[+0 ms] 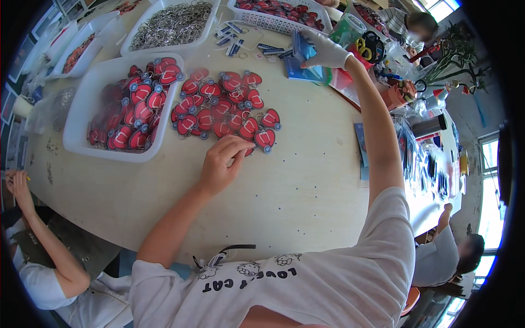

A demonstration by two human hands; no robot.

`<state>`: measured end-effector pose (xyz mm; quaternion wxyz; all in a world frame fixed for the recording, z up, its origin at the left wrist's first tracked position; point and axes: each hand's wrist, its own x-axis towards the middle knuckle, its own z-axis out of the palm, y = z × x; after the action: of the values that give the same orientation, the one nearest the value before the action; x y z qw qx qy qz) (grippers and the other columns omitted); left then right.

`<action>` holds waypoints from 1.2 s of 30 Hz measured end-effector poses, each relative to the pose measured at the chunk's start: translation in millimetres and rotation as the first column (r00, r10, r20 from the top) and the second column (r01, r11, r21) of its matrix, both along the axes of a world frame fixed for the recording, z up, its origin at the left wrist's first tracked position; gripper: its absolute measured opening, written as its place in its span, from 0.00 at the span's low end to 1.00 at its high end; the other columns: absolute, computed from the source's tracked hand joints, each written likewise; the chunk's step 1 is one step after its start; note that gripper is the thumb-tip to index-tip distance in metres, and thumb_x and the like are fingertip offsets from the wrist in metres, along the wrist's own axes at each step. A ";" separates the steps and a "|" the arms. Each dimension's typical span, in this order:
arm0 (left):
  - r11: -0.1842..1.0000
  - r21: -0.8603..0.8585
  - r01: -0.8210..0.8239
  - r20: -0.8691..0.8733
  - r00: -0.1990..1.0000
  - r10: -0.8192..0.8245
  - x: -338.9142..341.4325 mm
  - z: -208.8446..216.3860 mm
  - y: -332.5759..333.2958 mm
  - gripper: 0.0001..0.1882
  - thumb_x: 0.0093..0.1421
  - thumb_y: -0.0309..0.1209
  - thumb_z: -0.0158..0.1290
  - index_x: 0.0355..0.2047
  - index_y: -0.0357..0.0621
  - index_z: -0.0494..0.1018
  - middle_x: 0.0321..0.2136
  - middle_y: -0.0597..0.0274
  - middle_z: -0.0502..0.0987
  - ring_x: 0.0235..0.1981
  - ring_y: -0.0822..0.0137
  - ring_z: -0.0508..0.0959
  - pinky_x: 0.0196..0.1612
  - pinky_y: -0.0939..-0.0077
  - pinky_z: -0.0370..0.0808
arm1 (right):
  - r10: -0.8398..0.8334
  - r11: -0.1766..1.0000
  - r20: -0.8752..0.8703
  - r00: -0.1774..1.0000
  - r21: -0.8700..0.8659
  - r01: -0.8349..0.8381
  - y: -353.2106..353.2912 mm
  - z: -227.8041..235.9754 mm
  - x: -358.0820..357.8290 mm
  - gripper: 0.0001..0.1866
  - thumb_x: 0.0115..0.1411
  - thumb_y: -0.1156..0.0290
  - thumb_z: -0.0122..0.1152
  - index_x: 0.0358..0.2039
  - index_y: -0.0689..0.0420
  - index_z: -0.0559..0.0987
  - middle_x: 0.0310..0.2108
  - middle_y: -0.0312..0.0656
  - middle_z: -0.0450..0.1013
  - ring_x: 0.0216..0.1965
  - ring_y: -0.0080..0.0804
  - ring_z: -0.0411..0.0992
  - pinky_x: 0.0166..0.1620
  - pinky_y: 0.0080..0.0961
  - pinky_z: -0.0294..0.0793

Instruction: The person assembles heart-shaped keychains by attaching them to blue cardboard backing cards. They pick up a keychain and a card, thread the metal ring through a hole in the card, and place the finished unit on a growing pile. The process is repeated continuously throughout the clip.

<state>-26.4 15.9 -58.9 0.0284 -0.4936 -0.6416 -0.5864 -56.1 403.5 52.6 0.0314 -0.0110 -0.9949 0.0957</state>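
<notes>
My left hand (221,161) is bare, its fingers curled together at the near edge of a loose pile of red keychains (249,128). One red keychain shows just under the fingertips; whether they grip it is hidden. Each keychain has a rounded red body, a dark edge, a small blue-grey disc and a metal ring. Far to the right, my right hand (327,52) wears a white glove and has its thumb and fingers around a blue flat packet (299,46). More blue packets (306,72) lie beneath it.
Left of the pile stands a white tub (71,128) of red keychains. Behind are a tub of metal rings (172,24) and a white basket (273,22) of red pieces. Blue-and-white tags (232,41) lie near scissors (372,46). Co-workers sit left, right and far right.
</notes>
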 end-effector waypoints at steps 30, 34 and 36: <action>0.724 -0.040 0.689 0.929 0.292 -0.227 84.5 18.8 -32.9 0.44 0.53 0.32 0.61 0.64 0.38 0.47 0.51 0.53 0.67 0.50 0.63 0.70 0.53 0.70 0.66 | -0.348 0.224 0.290 0.892 -0.898 0.380 -232.1 -67.6 224.3 0.32 0.51 0.60 0.70 0.48 0.67 0.68 0.34 0.40 0.73 0.35 0.21 0.70 0.39 0.19 0.72; 0.937 -0.274 0.216 0.466 0.882 -0.067 85.2 22.0 -46.6 0.50 0.46 0.39 0.67 0.64 0.42 0.51 0.54 0.52 0.62 0.53 0.58 0.64 0.54 0.59 0.61 | -0.402 0.389 0.309 0.862 -0.795 0.467 -251.0 -76.1 228.7 0.22 0.50 0.66 0.67 0.42 0.62 0.71 0.29 0.39 0.74 0.31 0.26 0.73 0.35 0.23 0.73; 0.899 -0.438 0.010 0.050 0.999 0.014 84.7 2.2 -44.6 0.49 0.45 0.40 0.68 0.63 0.42 0.53 0.55 0.51 0.60 0.54 0.56 0.63 0.55 0.59 0.59 | -0.433 0.589 0.284 0.855 -0.629 0.507 -259.8 -70.2 223.9 0.23 0.49 0.62 0.68 0.42 0.59 0.72 0.28 0.46 0.76 0.31 0.36 0.76 0.36 0.28 0.74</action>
<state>58.3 -28.7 -56.6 -0.0995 -0.4711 -0.7582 -0.4397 167.8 143.7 -17.5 -0.0008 -0.2891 -0.8488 0.4427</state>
